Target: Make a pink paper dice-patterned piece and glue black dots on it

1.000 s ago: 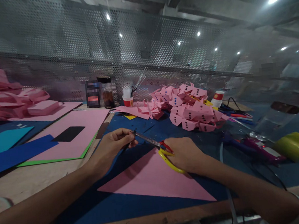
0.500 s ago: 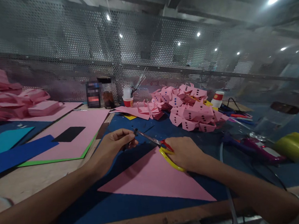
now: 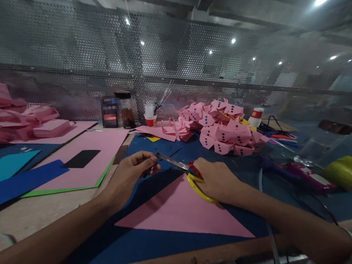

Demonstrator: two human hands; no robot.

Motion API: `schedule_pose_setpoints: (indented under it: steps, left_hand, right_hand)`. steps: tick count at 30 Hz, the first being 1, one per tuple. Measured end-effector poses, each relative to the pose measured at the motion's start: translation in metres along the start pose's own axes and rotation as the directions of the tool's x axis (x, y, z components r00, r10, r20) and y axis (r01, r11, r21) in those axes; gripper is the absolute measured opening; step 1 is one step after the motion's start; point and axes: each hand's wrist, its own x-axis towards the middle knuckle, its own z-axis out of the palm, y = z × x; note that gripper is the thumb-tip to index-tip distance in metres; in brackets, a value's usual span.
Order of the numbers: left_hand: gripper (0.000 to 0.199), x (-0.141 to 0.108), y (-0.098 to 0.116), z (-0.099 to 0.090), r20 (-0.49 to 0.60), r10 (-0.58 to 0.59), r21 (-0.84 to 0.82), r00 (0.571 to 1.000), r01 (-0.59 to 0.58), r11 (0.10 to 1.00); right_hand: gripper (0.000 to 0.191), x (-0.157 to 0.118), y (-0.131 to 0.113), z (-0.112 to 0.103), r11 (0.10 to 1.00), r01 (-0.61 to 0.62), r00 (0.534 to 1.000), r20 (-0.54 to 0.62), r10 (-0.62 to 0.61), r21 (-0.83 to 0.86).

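My right hand (image 3: 214, 176) grips a pair of scissors (image 3: 176, 162) with yellow and red handles, blades pointing left. The blade tips reach the fingertips of my left hand (image 3: 141, 164). Those fingers pinch a small dark piece, apparently black paper, mostly hidden by the fingers and blades. Beneath the scissors, a pink paper triangle (image 3: 180, 212) lies flat on the blue mat (image 3: 112, 250), one corner under the handles. Tiny dark scraps are scattered on the mat just beyond my hands.
Pink folded paper shapes with dark diamonds (image 3: 222, 127) are heaped at the back. On the left lie pink sheets (image 3: 108, 144), a black piece (image 3: 83, 158) and blue strips (image 3: 28, 179). A glue gun (image 3: 311, 175), its cord and a yellow tape roll (image 3: 351, 172) are at right.
The scissor blades have shifted slightly left and closed against the dark piece at my left fingertips. Less of that piece shows now. The pink triangle has stayed put.
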Motion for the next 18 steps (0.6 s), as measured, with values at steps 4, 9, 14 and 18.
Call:
schedule_pose_setpoints:
  steps: [4,9,14,18]
  left_hand:
    - [0.021,-0.0006,-0.0001,-0.0001,0.007,0.011,0.004,1.0,-0.011,1.0]
    - [0.019,-0.0014,0.0003,-0.0003,-0.006,0.009,-0.001,1.0,-0.009,1.0]
    - [0.017,-0.0014,-0.0002,0.0004,0.019,0.008,0.002,1.0,-0.008,1.0]
    - [0.016,-0.0009,0.0001,0.0012,0.023,0.007,0.01,1.0,-0.008,1.0]
  right_hand:
    - [0.029,-0.0006,-0.0007,0.0009,1.0,-0.005,1.0,0.019,0.005,0.001]
    - [0.03,-0.001,-0.0005,-0.0001,1.0,-0.002,0.999,0.039,0.001,0.029]
    - [0.031,-0.0021,-0.0007,0.0018,0.999,0.027,0.998,0.049,-0.029,0.046]
    - [0.032,-0.0027,-0.0003,0.0022,0.999,0.023,0.998,0.05,-0.025,0.042]
